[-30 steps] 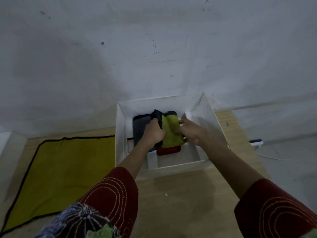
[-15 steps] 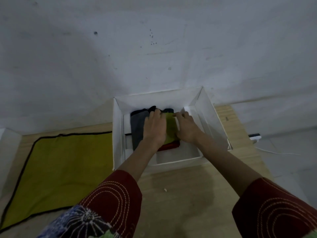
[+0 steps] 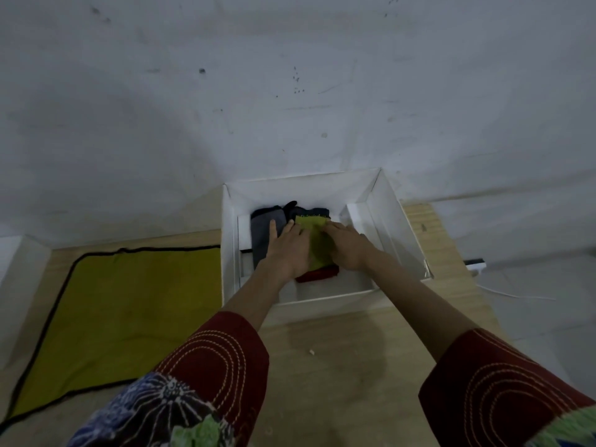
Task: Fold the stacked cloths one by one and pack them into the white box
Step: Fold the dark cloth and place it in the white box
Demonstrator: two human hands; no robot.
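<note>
White box (image 3: 400, 221); yellow-green, grey, red folded cloths; black-edged yellow cloth (image 3: 129, 311).

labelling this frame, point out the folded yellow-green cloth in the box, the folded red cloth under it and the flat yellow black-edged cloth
folded yellow-green cloth (image 3: 317, 248): head view, middle of its top face
folded red cloth (image 3: 319, 274): head view, its near end
flat yellow black-edged cloth (image 3: 135, 312): head view, its middle
</note>
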